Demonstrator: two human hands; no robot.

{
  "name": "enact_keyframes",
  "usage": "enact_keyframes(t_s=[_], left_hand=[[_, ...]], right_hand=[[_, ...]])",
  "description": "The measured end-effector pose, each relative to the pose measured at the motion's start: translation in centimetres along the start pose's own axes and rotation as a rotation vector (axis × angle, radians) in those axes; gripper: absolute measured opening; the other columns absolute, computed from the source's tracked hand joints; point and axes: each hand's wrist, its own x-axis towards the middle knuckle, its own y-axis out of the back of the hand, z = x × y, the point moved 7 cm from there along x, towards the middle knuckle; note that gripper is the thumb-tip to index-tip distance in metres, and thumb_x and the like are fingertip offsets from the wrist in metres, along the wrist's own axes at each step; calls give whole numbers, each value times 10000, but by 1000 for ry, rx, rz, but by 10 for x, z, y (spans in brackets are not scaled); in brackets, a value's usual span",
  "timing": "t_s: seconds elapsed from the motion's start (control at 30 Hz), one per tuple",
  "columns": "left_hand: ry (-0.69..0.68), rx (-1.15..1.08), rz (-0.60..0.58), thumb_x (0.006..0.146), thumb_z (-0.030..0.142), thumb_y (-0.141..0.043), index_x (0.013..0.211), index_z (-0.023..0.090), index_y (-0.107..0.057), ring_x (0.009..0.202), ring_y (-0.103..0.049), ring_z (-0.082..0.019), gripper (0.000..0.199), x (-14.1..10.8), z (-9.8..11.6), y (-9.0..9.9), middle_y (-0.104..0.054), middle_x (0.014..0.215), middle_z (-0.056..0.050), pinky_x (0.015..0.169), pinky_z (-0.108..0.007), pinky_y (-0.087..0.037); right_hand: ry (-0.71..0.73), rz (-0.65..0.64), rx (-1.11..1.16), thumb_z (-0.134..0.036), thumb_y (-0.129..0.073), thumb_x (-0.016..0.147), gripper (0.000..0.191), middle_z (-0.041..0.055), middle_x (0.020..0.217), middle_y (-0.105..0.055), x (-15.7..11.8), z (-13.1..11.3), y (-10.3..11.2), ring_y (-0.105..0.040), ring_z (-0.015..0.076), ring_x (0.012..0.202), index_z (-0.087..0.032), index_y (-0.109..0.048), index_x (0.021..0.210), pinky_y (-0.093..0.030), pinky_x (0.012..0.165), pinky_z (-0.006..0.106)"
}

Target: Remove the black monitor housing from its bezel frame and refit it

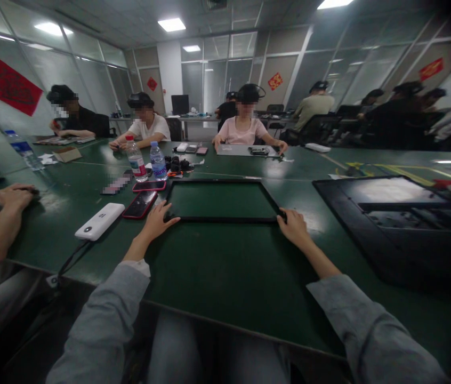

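A thin black rectangular bezel point(225, 220), like a monitor's front frame, lies on or just above the green tabletop before me, the green showing through its opening. My left hand point(155, 221) grips its near left corner, thumb along the front bar and fingers around the outer side. At the near right corner, my right hand point(293, 228) is closed on it in the same way. Just left of my left hand lies a phone point(140, 205) with a red edge, and a second phone point(149, 186) is behind it.
A white power bank point(100, 221) with a cable sits at left, near a neighbour's hand point(18, 197). Two water bottles point(136, 159) and small black parts point(178, 164) stand beyond. A big black panel point(369, 229) lies at right. People work across the green table point(225, 277).
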Motion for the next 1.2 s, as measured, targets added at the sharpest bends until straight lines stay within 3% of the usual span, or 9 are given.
enact_keyframes(t_s=[0.2, 0.33, 0.47, 0.57, 0.63, 0.8, 0.97, 1.1, 1.2], left_hand=[[-2, 21, 4, 891, 639, -556, 1443, 224, -515, 1475, -342, -309, 692, -1, 6, 1, -397, 1586, -142, 1195, -509, -281], [74, 26, 136, 933, 597, -519, 1503, 218, -437, 1508, -277, -313, 689, -1, 4, 12, -275, 1648, -142, 1201, -516, -264], [2, 9, 8, 979, 571, -432, 1448, 196, -512, 1478, -342, -281, 606, 0, 6, 2, -461, 1548, -132, 1198, -474, -285], [40, 52, -19, 973, 582, -443, 1429, 224, -542, 1501, -286, -304, 588, 0, 2, -2, -443, 1567, -107, 1210, -501, -244], [65, 62, -9, 960, 592, -471, 1446, 235, -526, 1505, -271, -318, 605, 0, 0, -1, -406, 1593, -102, 1206, -523, -241], [-11, 38, -63, 943, 617, -493, 1364, 239, -610, 1483, -314, -319, 578, 0, 3, -5, -525, 1505, -95, 1186, -535, -290], [-35, 31, 38, 922, 635, -523, 1392, 236, -586, 1468, -344, -309, 620, 1, 2, -1, -499, 1526, -98, 1192, -522, -300], [-98, 8, -21, 894, 675, -534, 1281, 250, -679, 1432, -391, -321, 593, 1, 5, -4, -605, 1419, -80, 1174, -525, -333], [-91, 20, -12, 870, 687, -561, 1264, 279, -691, 1446, -361, -344, 582, 1, 5, -2, -578, 1451, -69, 1172, -565, -312]], right_hand=[[-54, 14, -18, -395, -442, 899, 485, 204, 1174, -612, 0, 2, 1, -518, 365, 1165, -133, -595, 1278, -416, 1001, 587], [-79, 47, -44, -431, -451, 894, 711, 265, 1334, -526, -2, -2, 7, -472, 405, 1248, -46, -373, 1487, -399, 1024, 608], [-96, -49, 3, -468, -419, 909, 812, 244, 1388, -513, -4, -5, 3, -485, 411, 1248, -87, -176, 1584, -409, 1010, 623], [-117, -97, 17, -483, -402, 922, 825, 234, 1377, -536, -5, -6, 1, -483, 416, 1251, -110, -120, 1602, -406, 1001, 645], [-117, -99, 4, -483, -393, 930, 798, 228, 1375, -540, -6, -7, 2, -479, 409, 1260, -122, -152, 1600, -411, 1000, 638], [-55, -156, -120, -434, -313, 968, 549, 224, 1333, -551, -7, -11, 0, -482, 393, 1246, -150, -571, 1361, -424, 993, 613], [-75, -153, -151, -429, -331, 979, 644, 229, 1331, -552, -7, -12, 1, -484, 373, 1241, -117, -345, 1541, -442, 976, 578], [-69, -184, -177, -418, -294, 990, 583, 214, 1361, -536, -8, -14, 1, -466, 363, 1264, -144, -447, 1482, -436, 990, 557], [-94, -142, -150, -446, -317, 981, 707, 243, 1413, -499, -8, -14, 4, -462, 372, 1270, -75, -232, 1576, -434, 993, 555]])
